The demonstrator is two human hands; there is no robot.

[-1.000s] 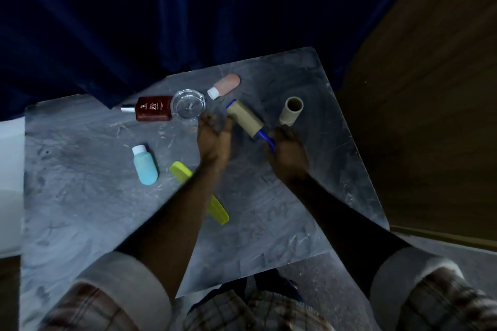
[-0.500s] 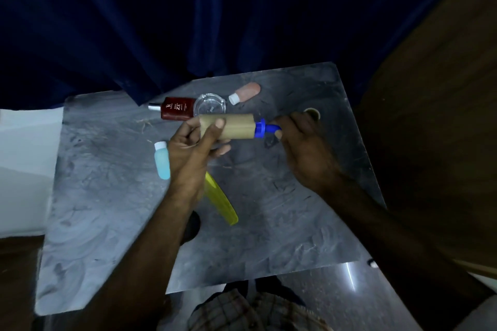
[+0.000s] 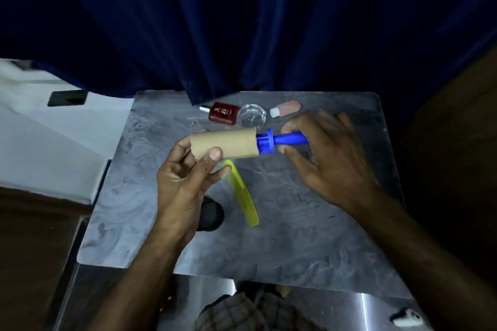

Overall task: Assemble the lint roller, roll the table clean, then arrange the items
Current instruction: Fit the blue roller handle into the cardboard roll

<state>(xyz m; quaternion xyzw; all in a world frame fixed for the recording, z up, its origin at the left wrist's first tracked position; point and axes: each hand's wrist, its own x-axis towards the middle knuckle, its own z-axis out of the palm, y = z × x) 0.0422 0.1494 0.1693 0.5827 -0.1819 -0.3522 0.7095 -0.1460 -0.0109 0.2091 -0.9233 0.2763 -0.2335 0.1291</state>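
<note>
I hold the lint roller level above the grey table (image 3: 295, 223). Its tan paper roll (image 3: 228, 144) lies in the fingers of my left hand (image 3: 185, 183), thumb on the front of the roll. The blue handle (image 3: 285, 140) sticks out of the roll's right end, with a blue flange just outside the roll. My right hand (image 3: 328, 158) grips that handle between thumb and fingers. The far end of the handle is hidden in my palm.
A yellow comb (image 3: 242, 191) lies under my hands. At the table's far edge lie a dark red bottle (image 3: 224, 113), a clear glass dish (image 3: 252, 117) and a pink bottle with a white cap (image 3: 286, 108). A dark blue curtain (image 3: 242, 21) hangs behind the table.
The roller was lifted off the table and turned level. My left hand took hold of the roll while my right hand stays on the handle. The view has shifted, and the blue bottle and spare tube are hidden now.
</note>
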